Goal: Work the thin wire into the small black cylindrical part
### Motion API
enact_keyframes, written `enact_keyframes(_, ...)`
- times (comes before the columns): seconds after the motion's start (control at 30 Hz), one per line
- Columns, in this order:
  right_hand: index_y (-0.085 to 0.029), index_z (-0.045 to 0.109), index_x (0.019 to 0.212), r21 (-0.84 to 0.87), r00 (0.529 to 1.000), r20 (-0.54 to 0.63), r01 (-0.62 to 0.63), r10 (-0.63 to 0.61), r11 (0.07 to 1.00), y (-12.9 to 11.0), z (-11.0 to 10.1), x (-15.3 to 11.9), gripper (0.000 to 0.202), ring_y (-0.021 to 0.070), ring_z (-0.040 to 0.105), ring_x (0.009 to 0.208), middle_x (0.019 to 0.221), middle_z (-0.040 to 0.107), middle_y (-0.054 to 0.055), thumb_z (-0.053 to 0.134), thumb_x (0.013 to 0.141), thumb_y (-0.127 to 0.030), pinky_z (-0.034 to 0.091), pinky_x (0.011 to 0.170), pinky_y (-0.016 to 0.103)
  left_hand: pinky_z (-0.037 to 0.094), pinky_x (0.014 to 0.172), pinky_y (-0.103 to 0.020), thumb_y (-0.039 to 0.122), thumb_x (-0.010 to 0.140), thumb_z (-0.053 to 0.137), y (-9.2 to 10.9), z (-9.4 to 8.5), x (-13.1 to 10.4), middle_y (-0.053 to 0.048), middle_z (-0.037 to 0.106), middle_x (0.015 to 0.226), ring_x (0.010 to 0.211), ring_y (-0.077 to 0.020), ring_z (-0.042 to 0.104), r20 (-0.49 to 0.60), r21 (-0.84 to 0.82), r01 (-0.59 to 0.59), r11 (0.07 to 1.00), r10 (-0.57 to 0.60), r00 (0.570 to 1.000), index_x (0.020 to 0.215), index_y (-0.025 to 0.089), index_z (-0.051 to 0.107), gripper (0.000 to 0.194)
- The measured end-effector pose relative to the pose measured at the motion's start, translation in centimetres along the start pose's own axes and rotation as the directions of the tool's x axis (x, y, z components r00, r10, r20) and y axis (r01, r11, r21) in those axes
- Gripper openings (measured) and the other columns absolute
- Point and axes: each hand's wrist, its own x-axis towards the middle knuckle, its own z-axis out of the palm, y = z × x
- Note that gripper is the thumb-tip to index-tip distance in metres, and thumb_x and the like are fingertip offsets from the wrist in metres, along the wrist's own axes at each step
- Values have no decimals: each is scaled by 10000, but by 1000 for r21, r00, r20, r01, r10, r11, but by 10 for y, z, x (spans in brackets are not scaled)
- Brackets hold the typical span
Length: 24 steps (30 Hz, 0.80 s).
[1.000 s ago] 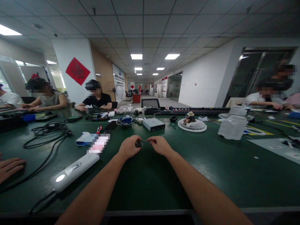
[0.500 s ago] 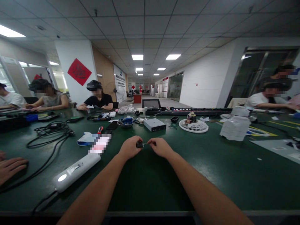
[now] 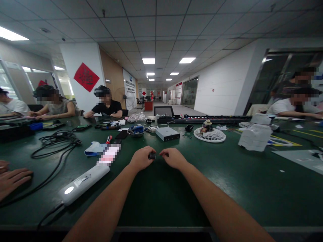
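Though small, a dark rounded part.

From the wearer's side, a disc drive lies at twelve o'clock on the surface, beyond the left hand and right hand, a bowl just left of it. A fan cover sits at one, a power strip at ten, a cable beyond.

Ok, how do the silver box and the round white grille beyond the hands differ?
The silver box is rectangular with a darker front; the white grille is round and slatted. The box's top looks flat and bare, while the grille carries a small mechanism. Both rest on the green table.
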Motion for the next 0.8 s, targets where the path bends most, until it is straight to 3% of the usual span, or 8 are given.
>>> enact_keyframes(0.17, -263, 751, 961, -63, 998, 41, -52, 55, 997, -7, -3, -2, 260, 192, 661, 822, 894, 739, 33, 544, 811, -211, 452, 716, 259, 485, 792, -289, 188, 734, 656, 3, -2, 1, -29, 670, 1002, 916, -198, 634, -7, 25, 28, 999, -28, 1000, 990, 225, 659, 258)
enact_keyframes(0.33, -213, 733, 902, -132, 977, 40, -202, 209, 970, -3, -9, -2, 297, 245, 659, 861, 905, 723, 90, 579, 809, -449, 463, 713, 305, 486, 789, -294, 204, 735, 672, 1, -3, 1, -26, 672, 1026, 921, -204, 636, -35, 33, 87, 996, -86, 996, 1014, 234, 653, 281)
enact_keyframes(0.47, -196, 726, 742, -109, 940, 198, -260, 277, 959, 4, -18, -4, 439, 215, 658, 701, 732, 710, 61, 719, 628, -620, 462, 624, 282, 487, 810, -305, 228, 754, 664, -2, -3, 0, -35, 673, 1034, 939, -213, 636, -64, 25, 124, 992, -122, 990, 1043, 223, 644, 289)
enact_keyframes(0.53, -194, 718, 676, -59, 909, 307, -276, 281, 959, 4, -21, -5, 389, 191, 646, 653, 677, 699, 37, 803, 546, -550, 448, 586, 260, 487, 818, -310, 248, 767, 658, -3, -2, 0, -42, 674, 1039, 948, -217, 636, -61, 23, 133, 991, -132, 989, 1051, 219, 642, 286)
enact_keyframes(0.6, -192, 714, 647, -12, 897, 348, -287, 273, 958, 2, -21, -6, 298, 174, 639, 633, 659, 694, 24, 832, 547, -447, 436, 566, 247, 485, 829, -313, 256, 764, 663, -3, -1, 1, -47, 674, 1049, 957, -222, 635, -48, 23, 136, 990, -135, 990, 1049, 219, 646, 288)
enact_keyframes(0.7, -189, 722, 728, 50, 929, 266, -281, 258, 958, 0, -17, -4, 195, 163, 643, 672, 713, 707, 22, 792, 639, -348, 431, 571, 236, 484, 843, -323, 252, 750, 672, -4, 1, 1, -51, 677, 1060, 968, -231, 634, -29, 20, 138, 990, -137, 990, 1046, 220, 656, 298)
enact_keyframes(0.8, -183, 710, 944, 131, 957, 142, -272, 254, 953, 1, -10, -1, 270, 152, 649, 748, 860, 722, 37, 759, 697, -282, 438, 595, 221, 487, 847, -337, 274, 760, 664, -4, 2, 2, -57, 685, 1062, 972, -241, 635, -12, 14, 139, 990, -139, 990, 1065, 212, 662, 310)
